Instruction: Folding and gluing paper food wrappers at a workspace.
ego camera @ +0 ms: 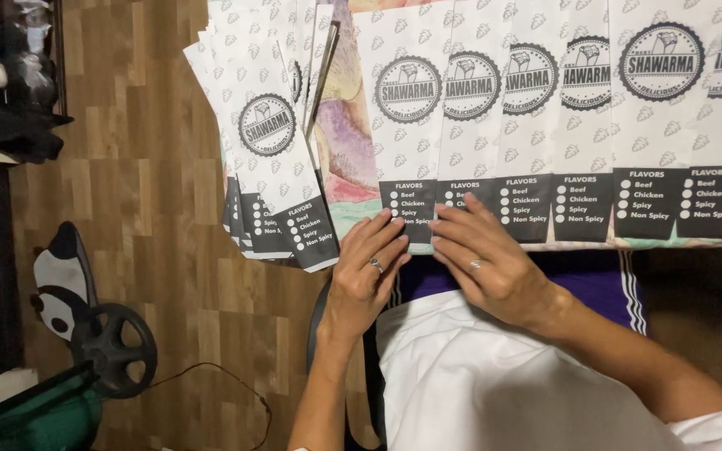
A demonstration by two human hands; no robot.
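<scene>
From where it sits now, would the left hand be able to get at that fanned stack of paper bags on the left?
Probably yes. The left hand rests on the row's leftmost bag, and the fanned stack lies just beside it at the table edge, with nothing lying between them.

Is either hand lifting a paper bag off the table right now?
No: the left hand and right hand both lie flat, fingertips pressing the lower edge of one paper bag in the overlapping row.
</scene>
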